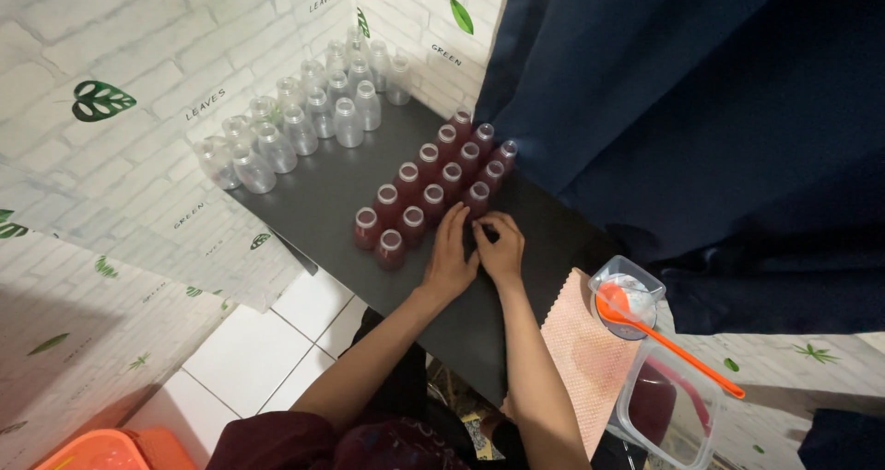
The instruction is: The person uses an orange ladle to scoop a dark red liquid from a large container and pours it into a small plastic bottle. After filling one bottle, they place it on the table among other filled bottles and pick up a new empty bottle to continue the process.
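Observation:
Several small clear bottles filled with dark red liquid [433,186] stand uncapped in rows on a black tabletop [318,198]. My left hand [449,258] and my right hand [501,246] rest side by side on the table at the near end of those rows, fingertips touching together beside the closest red bottle [477,196]. Whether something small is pinched between the fingers is hidden. Several empty clear bottles [295,124] stand grouped at the far left along the wall.
A pink cloth [581,350] lies at the table's right. Beside it stand a clear container with white powder [627,295], an orange spoon [664,336] across it, and a clear tub holding dark red liquid [668,405]. A navy curtain [691,111] hangs on the right. An orange basin [101,450] sits on the floor.

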